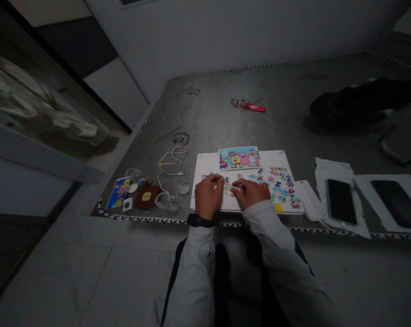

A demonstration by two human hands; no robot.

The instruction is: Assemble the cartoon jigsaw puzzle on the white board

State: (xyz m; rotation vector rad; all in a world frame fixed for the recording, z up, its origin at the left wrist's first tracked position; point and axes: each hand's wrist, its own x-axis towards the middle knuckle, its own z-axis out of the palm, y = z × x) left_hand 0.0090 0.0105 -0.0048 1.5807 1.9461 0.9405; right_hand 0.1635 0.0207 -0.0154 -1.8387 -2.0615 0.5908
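Head view showed left hand (208, 194) and right hand (255, 193) nearly pinched on either side of the puzzle section (229, 190) on the board (208, 164), any grip unclear, where uneven pressure could have sprung it apart.

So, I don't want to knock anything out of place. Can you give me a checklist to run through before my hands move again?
1. Picture card in sight: ok, uncovered on the white board.
2. Puzzle pieces to the right of the right hand on the board: ok, spread there in view.
3. Right-hand grip on the yellowish piece: cannot tell, fingertips are at it.
4. Pieces under the left hand: cannot tell, the hand hides that spot.
5. White cable off the board: ok, it lies to the left.
6. Lighting: not ok, the scene is dim.
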